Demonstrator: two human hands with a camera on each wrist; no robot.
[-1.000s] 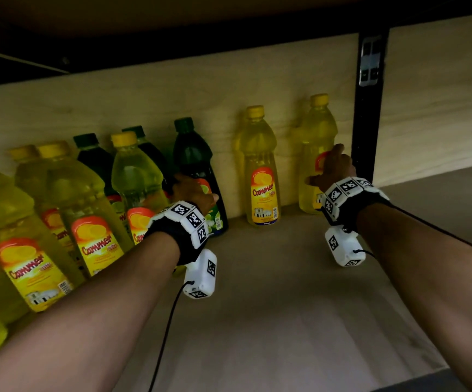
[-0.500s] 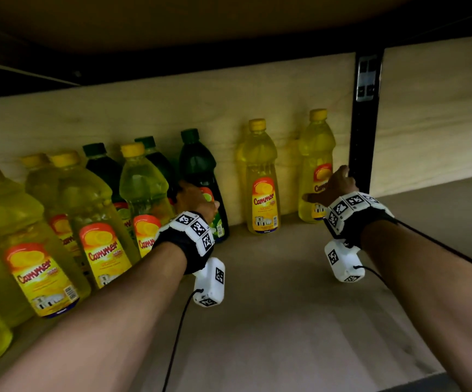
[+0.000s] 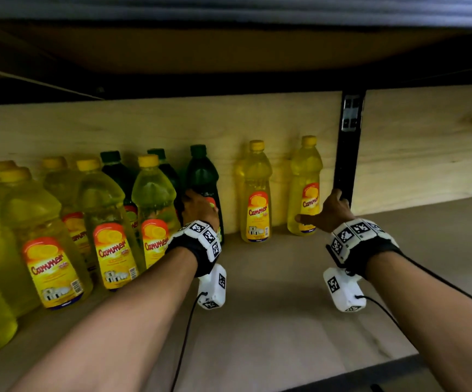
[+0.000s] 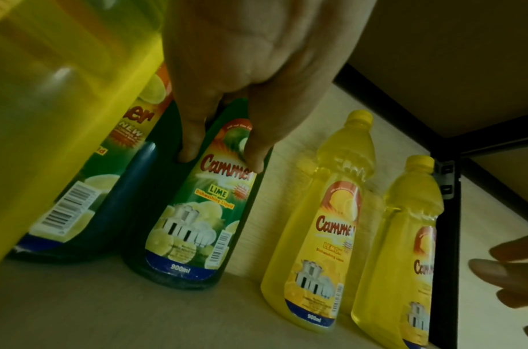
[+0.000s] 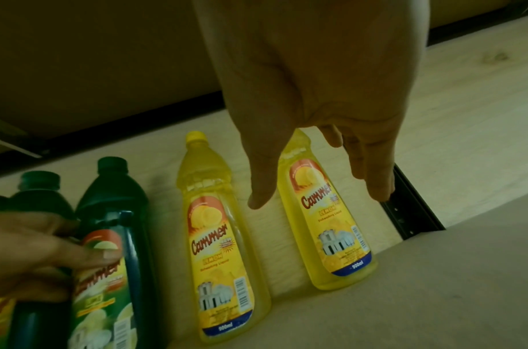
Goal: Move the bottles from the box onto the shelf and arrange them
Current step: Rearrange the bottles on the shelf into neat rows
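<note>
We are looking into the shelf [image 3: 271,321], its wooden back panel [image 3: 144,123] running behind everything and a black upright post [image 3: 348,154] standing at the right. The board overhead is sitting in deep shadow, so we are making out little up there. A crowd of yellow bottles [image 3: 50,250] is filling the left side, the nearest ones getting cut off by the frame edge, with two more green caps peeking from behind them, bodies mostly hidden. Against the back panel the green lime bottle [image 3: 200,176] is standing upright, then the middle lemon bottle [image 3: 256,193] alone, then the rightmost lemon bottle [image 3: 305,176] just beside the post. Our left hand [image 3: 199,207] is grasping the green lime bottle, thumb and fingers pressing its label in the wrist view [image 4: 197,184]. Our right hand [image 3: 332,210] is hanging released, fingers loose and spread in front of the rightmost lemon bottle [image 5: 331,224]; whether any fingertip is touching it, we cannot tell.
</note>
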